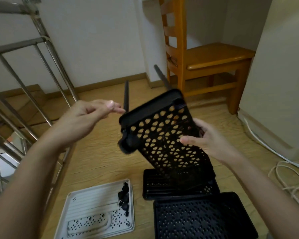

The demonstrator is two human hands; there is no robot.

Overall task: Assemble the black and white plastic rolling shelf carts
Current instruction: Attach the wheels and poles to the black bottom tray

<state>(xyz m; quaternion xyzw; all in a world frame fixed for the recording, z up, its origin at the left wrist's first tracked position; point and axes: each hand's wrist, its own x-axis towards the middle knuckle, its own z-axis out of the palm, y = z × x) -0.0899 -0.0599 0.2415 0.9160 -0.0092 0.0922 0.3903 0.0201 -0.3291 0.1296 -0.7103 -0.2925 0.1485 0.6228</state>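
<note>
My right hand (203, 141) grips the right edge of a black perforated shelf tray (162, 133), held tilted above the floor with its underside toward me. A black caster wheel (128, 144) sits at the tray's lower left corner. Two black poles (126, 95) stick out from its far side. My left hand (91, 116) hovers just left of the tray's top corner, fingers loosely together, holding nothing. On the floor below lie two more black trays (204, 216) and a white tray (97, 209) holding white poles and several black casters (123, 199).
A wooden chair (205, 59) stands behind the tray. A metal stair railing (29, 69) runs along the left. A white cabinet (280, 83) is at right, with a coiled white cable (290, 180) on the wooden floor beside it.
</note>
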